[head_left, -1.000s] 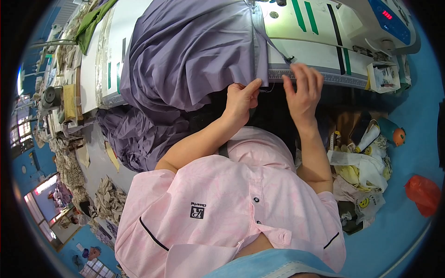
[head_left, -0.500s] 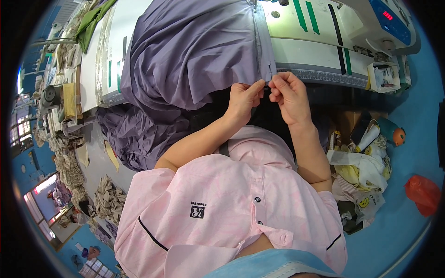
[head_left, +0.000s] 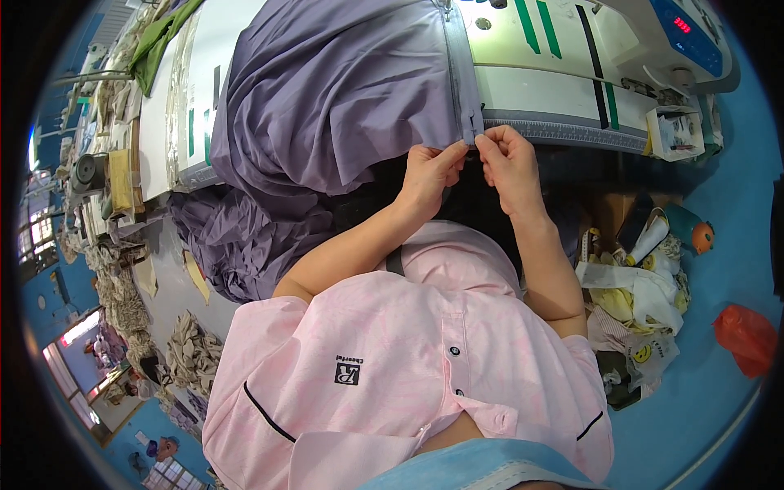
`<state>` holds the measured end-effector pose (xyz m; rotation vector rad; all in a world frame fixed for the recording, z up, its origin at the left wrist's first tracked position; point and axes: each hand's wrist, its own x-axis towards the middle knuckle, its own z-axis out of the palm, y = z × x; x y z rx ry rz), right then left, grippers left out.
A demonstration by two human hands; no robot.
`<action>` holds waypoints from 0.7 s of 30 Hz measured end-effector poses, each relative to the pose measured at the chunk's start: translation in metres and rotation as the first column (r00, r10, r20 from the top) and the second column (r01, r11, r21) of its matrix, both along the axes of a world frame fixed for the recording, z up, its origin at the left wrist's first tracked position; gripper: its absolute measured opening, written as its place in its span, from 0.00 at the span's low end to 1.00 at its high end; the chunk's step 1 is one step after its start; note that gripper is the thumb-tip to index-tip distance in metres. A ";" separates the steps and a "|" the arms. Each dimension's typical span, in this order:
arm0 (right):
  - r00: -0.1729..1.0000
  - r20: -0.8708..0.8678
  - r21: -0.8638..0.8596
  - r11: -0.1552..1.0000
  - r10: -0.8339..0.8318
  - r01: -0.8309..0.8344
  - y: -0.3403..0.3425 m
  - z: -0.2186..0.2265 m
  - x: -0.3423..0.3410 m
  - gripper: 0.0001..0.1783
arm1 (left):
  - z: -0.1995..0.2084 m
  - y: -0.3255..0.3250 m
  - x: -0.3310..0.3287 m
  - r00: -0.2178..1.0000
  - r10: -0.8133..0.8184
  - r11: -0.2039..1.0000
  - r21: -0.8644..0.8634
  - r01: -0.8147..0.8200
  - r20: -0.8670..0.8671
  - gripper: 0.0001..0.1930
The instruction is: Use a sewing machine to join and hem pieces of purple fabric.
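Purple cloth (head_left: pixel 327 98) lies in loose folds over the sewing machine bed, its near edge hanging off the front. Along its right side runs a narrow, paler strip (head_left: pixel 462 82) that looks like a zipper, reaching up to the presser foot (head_left: pixel 445 6) at the top of the picture. My left hand (head_left: pixel 426 180) pinches the near end of that strip between thumb and forefinger. Close beside it, my right hand (head_left: pixel 514 167) is closed with thumb and forefinger at the strip's right edge. Fingertips hide the very end of the strip.
A ruler strip (head_left: pixel 563 133) edges the white machine bed. At right stand the machine head (head_left: pixel 670 41) and a small white box (head_left: pixel 676 133). More purple cloth (head_left: pixel 245 237) hangs at lower left. Scraps and bags (head_left: pixel 633 302) lie at right, near a red bag (head_left: pixel 745 339).
My right hand has moved slightly left and its fingertips now meet the strip's end. My left hand keeps its pinch, nearly still. The cloth has shifted very slightly.
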<state>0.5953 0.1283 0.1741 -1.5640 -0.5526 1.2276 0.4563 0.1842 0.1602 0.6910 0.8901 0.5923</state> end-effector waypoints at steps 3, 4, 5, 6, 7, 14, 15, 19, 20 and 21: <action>0.728 0.679 0.245 0.964 -0.095 -0.103 -0.001 0.005 -0.006 0.09 | 0.002 0.001 0.001 1.000 -0.012 1.000 -0.004 0.012 -0.013 0.14; 0.729 0.678 0.245 0.964 -0.095 -0.102 0.000 0.008 -0.006 0.09 | 0.003 0.000 0.001 1.000 -0.007 1.000 -0.006 0.007 -0.014 0.14; 0.673 0.727 0.313 0.938 -0.136 -0.148 0.000 0.012 -0.006 0.12 | 0.003 0.000 0.002 1.000 -0.003 1.000 -0.007 0.003 -0.016 0.14; 0.615 0.768 0.374 0.906 -0.182 -0.199 0.000 0.013 -0.006 0.16 | 0.004 0.000 0.002 1.000 -0.003 1.000 -0.007 0.003 -0.016 0.14; 0.615 0.767 0.374 0.906 -0.182 -0.198 0.000 0.012 -0.005 0.16 | 0.004 0.000 0.002 1.000 -0.007 1.000 -0.007 0.007 -0.012 0.14; 0.388 0.911 0.302 0.864 -0.137 -0.403 0.000 0.014 0.004 0.16 | 0.005 0.003 0.000 0.999 -0.049 0.999 0.013 0.049 -0.005 0.14; 0.359 0.922 0.299 0.858 -0.146 -0.418 0.001 0.014 0.005 0.15 | 0.005 0.003 0.000 0.999 -0.049 0.999 0.014 0.049 -0.005 0.14; 0.315 0.930 0.322 0.836 -0.191 -0.444 0.003 0.010 0.005 0.13 | 0.004 0.004 0.000 0.998 -0.059 0.998 0.034 0.059 -0.014 0.14; 0.324 0.920 0.352 0.827 -0.219 -0.439 0.004 0.010 0.004 0.13 | 0.004 0.004 0.001 0.999 -0.044 0.999 0.030 0.045 -0.025 0.13; 0.334 0.910 0.381 0.816 -0.247 -0.434 0.004 0.010 0.003 0.13 | 0.004 0.004 0.000 0.999 -0.044 0.999 0.031 0.045 -0.026 0.13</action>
